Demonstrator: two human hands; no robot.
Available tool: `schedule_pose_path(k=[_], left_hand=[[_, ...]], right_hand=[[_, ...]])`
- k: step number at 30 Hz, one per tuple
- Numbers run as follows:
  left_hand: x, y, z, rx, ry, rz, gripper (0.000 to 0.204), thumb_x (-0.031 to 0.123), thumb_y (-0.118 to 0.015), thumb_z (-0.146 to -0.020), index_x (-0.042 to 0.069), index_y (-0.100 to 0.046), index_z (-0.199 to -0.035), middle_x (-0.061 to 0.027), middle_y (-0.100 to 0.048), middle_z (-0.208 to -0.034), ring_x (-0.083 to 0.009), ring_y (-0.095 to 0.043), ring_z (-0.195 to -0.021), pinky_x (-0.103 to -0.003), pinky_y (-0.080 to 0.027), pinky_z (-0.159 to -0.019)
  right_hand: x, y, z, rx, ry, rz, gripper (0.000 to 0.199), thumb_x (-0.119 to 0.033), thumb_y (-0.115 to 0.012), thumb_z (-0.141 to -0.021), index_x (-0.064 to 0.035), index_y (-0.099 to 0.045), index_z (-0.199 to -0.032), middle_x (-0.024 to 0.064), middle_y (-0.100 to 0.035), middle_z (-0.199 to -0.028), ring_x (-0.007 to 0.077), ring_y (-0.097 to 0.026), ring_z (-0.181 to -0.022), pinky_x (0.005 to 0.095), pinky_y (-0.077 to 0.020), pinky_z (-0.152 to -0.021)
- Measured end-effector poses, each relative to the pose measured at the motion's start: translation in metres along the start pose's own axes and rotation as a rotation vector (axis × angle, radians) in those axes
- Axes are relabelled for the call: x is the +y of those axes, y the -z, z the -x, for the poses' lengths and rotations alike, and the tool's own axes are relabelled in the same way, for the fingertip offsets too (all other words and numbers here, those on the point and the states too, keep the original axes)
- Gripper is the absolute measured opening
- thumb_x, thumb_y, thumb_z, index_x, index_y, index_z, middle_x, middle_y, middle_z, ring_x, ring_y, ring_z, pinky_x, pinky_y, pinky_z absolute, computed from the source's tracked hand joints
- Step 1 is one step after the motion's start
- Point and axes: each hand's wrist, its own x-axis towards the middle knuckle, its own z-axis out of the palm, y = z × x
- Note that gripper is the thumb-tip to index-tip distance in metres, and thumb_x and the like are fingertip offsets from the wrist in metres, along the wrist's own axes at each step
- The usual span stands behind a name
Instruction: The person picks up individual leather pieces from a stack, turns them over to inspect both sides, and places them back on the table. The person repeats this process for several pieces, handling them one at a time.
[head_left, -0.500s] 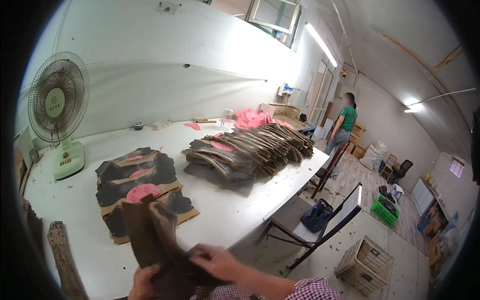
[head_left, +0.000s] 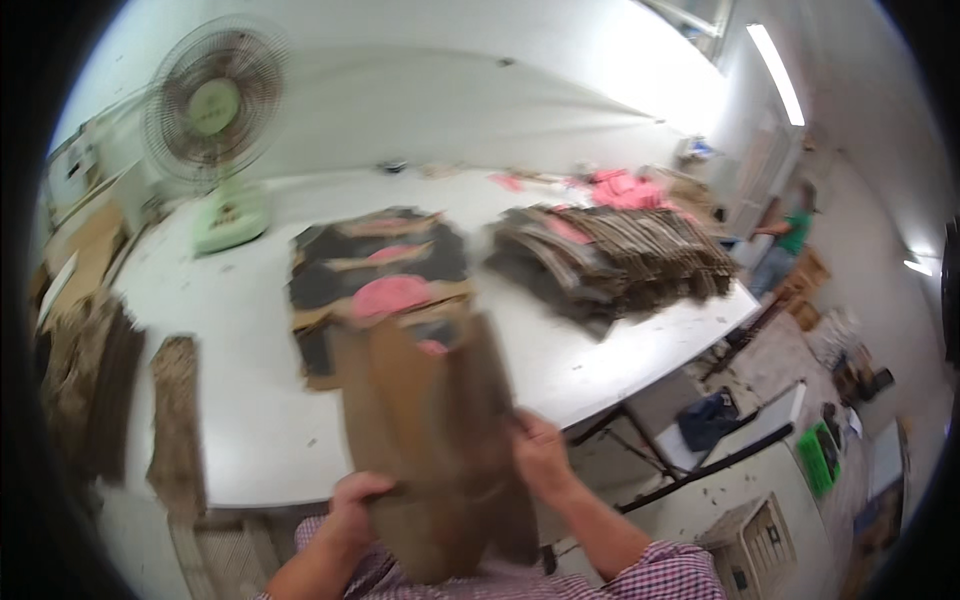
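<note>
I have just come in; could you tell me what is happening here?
A person's left hand and right hand hold a brown piece by its sides, over the near edge of the table. Beyond it lie black pieces and pink pieces; to their right is a thick pile. A fan stands at the back left.

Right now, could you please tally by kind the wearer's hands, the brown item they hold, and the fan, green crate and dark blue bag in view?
Wearer's hands: 2 (left hand, right hand)
Held brown item, layers blurred: 1
Pale green fan: 1
Green crate: 1
Dark blue bag: 1
Total: 6
</note>
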Motion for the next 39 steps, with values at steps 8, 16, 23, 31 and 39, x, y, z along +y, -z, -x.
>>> schedule_pose_path(k=[8,16,23,31,39], left_hand=[[-0.008,-0.039,0.016,-0.137,0.145,0.031,0.044,0.013,-0.054,-0.077,-0.007,-0.058,-0.116,-0.0176,-0.064,-0.109,-0.0305,-0.061,-0.101,-0.042,-0.048,-0.093],[-0.004,-0.029,0.01,-0.017,0.14,0.117,0.032,0.013,-0.053,-0.085,-0.006,-0.062,-0.109,-0.0154,-0.065,-0.108,-0.0263,-0.062,-0.099,-0.039,-0.049,-0.09],[-0.022,-0.035,0.007,-0.153,-0.045,-0.115,0.038,0.01,-0.05,-0.087,-0.006,-0.054,-0.121,-0.0142,-0.06,-0.12,-0.0243,-0.056,-0.111,-0.036,-0.043,-0.099],[-0.01,-0.045,0.026,-0.259,-0.069,-0.154,0.05,0.009,-0.046,-0.086,-0.006,-0.044,-0.133,-0.015,-0.052,-0.132,-0.0248,-0.05,-0.121,-0.036,-0.038,-0.105],[-0.005,-0.051,0.023,-0.308,-0.067,-0.2,0.057,0.009,-0.046,-0.081,-0.005,-0.041,-0.136,-0.0152,-0.049,-0.135,-0.0255,-0.048,-0.124,-0.037,-0.036,-0.106]], right_hand=[[0.016,-0.047,0.005,-0.296,-0.243,-0.394,0.024,-0.01,-0.056,-0.094,0.0036,-0.064,-0.111,0.0052,-0.067,-0.096,0.0096,-0.058,-0.09,0.0247,-0.0485,-0.077],[-0.028,-0.009,-0.008,0.195,0.459,0.311,0.028,-0.008,-0.062,-0.087,0.0012,-0.059,-0.113,0.0147,-0.06,-0.095,0.0258,-0.059,-0.08,0.0337,-0.0504,-0.072],[-0.056,-0.02,0.032,0.067,0.557,0.263,0.02,0.002,-0.068,-0.078,0.0004,-0.066,-0.098,0.0126,-0.065,-0.09,0.0271,-0.064,-0.075,0.0325,-0.0531,-0.064],[-0.067,-0.007,0.031,-0.211,0.221,0.04,0.019,-0.003,-0.071,-0.08,0.0029,-0.066,-0.098,0.013,-0.068,-0.09,0.0188,-0.067,-0.076,0.0275,-0.0549,-0.068],[-0.06,-0.003,0.033,-0.277,0.011,-0.13,0.017,0.0,-0.068,-0.082,0.0068,-0.064,-0.098,0.0082,-0.067,-0.088,0.0118,-0.064,-0.08,0.0241,-0.0531,-0.072]])
